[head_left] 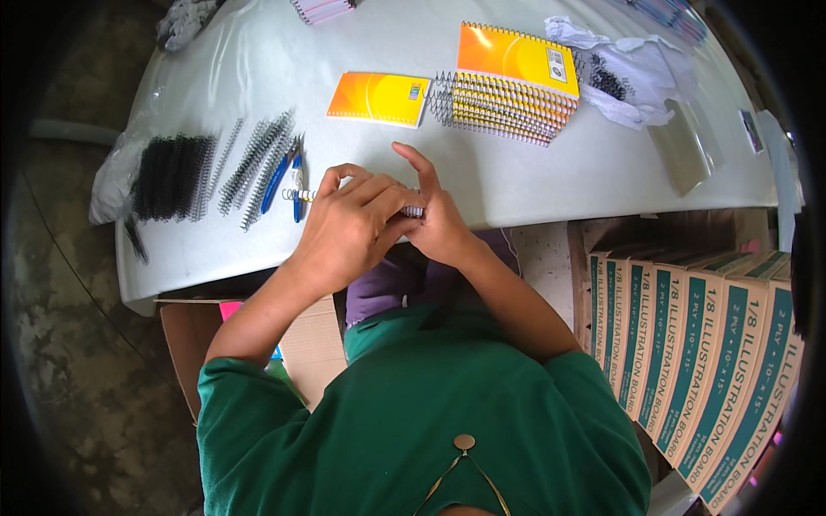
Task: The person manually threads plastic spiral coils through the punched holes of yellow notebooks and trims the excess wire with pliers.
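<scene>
A small spiral notebook (413, 211) is held between my two hands just over the table's near edge, its coiled spine upward and mostly hidden by fingers. My left hand (344, 222) has its fingers closed over the spine. My right hand (440, 225) grips the right end, its index finger raised. A loose end of wire coil (292, 196) sticks out to the left of my left hand. Close by lie blue-handled pliers (277, 182) and a second blue-handled tool (298, 187). Loose dark coils (258, 163) rest left of these tools.
A dense bundle of black coils (175, 176) lies at the table's left. An orange-yellow notebook (379, 99) and a stack of spiral notebooks (516, 107) are farther back. White cloth (658, 73) with dark coils lies at right. Illustration-board boxes (688, 361) stand below, right of me.
</scene>
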Tool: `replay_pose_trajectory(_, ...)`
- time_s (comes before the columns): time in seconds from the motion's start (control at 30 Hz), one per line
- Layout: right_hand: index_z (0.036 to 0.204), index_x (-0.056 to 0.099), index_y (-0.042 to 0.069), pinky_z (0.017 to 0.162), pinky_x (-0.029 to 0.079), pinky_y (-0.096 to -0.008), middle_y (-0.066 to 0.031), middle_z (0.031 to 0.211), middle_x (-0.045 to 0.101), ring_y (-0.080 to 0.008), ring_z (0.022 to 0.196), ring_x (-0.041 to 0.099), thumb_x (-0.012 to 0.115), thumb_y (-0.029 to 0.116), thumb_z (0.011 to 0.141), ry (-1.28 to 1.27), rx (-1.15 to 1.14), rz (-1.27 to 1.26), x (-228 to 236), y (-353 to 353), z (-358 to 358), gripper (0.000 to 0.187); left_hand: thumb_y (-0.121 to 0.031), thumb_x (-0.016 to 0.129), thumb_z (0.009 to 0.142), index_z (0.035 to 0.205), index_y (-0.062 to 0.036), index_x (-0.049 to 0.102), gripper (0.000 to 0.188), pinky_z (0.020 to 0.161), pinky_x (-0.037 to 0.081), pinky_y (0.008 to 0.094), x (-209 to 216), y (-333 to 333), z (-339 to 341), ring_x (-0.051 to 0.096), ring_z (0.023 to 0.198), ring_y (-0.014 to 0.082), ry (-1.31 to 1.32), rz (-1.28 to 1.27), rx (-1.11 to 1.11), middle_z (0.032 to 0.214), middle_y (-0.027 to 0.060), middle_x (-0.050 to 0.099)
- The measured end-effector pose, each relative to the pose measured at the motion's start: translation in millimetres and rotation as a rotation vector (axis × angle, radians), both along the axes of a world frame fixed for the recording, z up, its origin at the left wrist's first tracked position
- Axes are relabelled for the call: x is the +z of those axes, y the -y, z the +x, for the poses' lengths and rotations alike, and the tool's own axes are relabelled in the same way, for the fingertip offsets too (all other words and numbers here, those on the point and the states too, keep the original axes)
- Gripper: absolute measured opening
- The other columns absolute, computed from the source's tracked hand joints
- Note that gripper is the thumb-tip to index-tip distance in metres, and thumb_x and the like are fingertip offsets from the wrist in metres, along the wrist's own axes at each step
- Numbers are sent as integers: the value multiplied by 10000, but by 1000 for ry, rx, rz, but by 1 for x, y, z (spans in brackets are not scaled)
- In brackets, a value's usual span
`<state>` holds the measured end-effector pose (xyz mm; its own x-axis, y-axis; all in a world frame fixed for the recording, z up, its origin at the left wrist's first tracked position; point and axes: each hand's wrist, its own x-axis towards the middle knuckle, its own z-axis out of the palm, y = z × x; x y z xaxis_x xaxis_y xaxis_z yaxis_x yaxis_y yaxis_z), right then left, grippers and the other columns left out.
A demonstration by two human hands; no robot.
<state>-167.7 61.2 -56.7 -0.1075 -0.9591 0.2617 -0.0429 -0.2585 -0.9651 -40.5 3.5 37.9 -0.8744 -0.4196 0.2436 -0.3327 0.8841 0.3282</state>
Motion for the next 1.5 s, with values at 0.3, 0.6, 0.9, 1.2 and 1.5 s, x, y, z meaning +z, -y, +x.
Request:
replay_pose_trajectory(0.3, 1370, 189, 86, 714, 500, -361, -188, 896, 623, -320, 827, 645, 611, -11, 775, -54, -55, -77, -6, 3, 1, 735, -142, 725, 682, 852, -109, 625, 200, 798, 356, 335, 5, 7, -10, 578, 747, 185, -20, -82, -120, 768, 9, 619)
replay_pose_trajectory(0.6, 1352, 233, 59, 704, 490, -364, -224, 1058, 558, -302, 841, 635, 612, -6, 787, -346, -169, -313, 0, -4, -7, 683, -188, 750, 641, 782, -96, 579, 240, 738, 377, 356, 30, 1, -29, 567, 760, 236, -93, -161, -53, 766, 15, 597)
replay_pose_trajectory(0.9, 1425, -84, 83, 829, 462, -390, -278, 1040, 566, -365, 960, 597, 599, -16, 784, -105, -77, -81, 41, -36, -39, 942, -135, 655, 746, 829, -87, 620, 103, 680, 388, 346, 38, -10, -47, 583, 683, 243, -137, 10, -181, 732, 62, 608)
replay_pose_trajectory(1.2, 1438, 40, 106, 693, 464, -301, -156, 950, 576, -180, 728, 560, 552, -79, 804, 14, 22, 149, 67, -55, -39, 835, -226, 756, 667, 818, -85, 617, 249, 679, 363, 334, 32, -29, -45, 562, 636, 225, -312, -136, -81, 696, 31, 601)
replay_pose_trajectory(1.5, 929, 628, 39, 1002, 353, -379, -87, 1072, 619, -281, 1166, 493, 524, -98, 704, -605, -637, -482, 104, -3, -154, 283, -20, 675, 707, 981, -81, 635, 284, 883, 439, 366, 32, 63, -102, 558, 1051, 281, -690, -326, 40, 1069, 108, 616)
